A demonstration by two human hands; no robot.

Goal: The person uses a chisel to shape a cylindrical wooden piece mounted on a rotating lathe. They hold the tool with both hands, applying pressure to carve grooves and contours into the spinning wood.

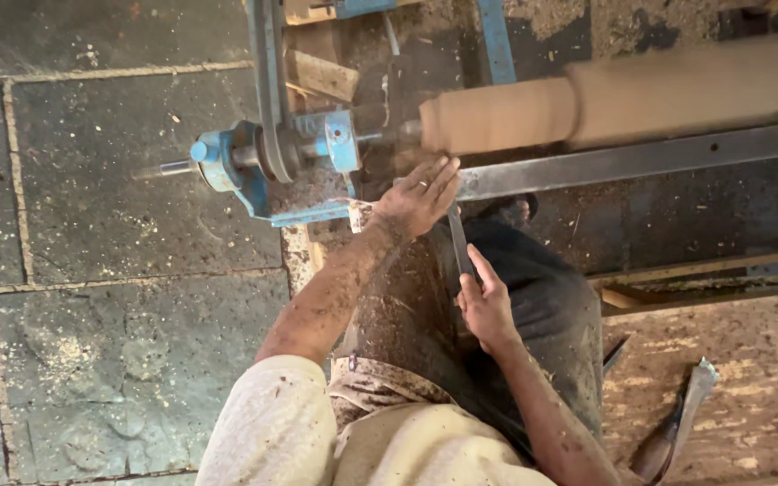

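Floor: dark stone slabs point(101, 225) with pale joints fill the left half, dusted with sawdust; toward the right edge the ground turns to a thick sawdust layer point(749, 360).
Lathe head: a blue metal headstock point(267, 162) with a belt pulley and shaft sits at the upper middle, at the left end of the machine.
Workpiece: a tan wooden cylinder point(623, 94) lies horizontally along the upper right, blurred, stepped thinner at its left end.
Rest bar: a long grey steel bar point(641, 157) runs just below the cylinder, from the middle out to the right edge.
Left hand: the left hand point(416, 196) lies fingers outstretched, not closed, on the left end of the bar, over the tip of the tool.
Right hand: the right hand point(486, 301) is wrapped around the lower part of a dark metal chisel point(459, 238), which slants up to the bar.
Loose tools: a chisel-like tool point(677, 423) lies on the sawdust at the lower right.
Open room: widest over the slabs on the left; the right is crowded by bar, frame and wooden rails.
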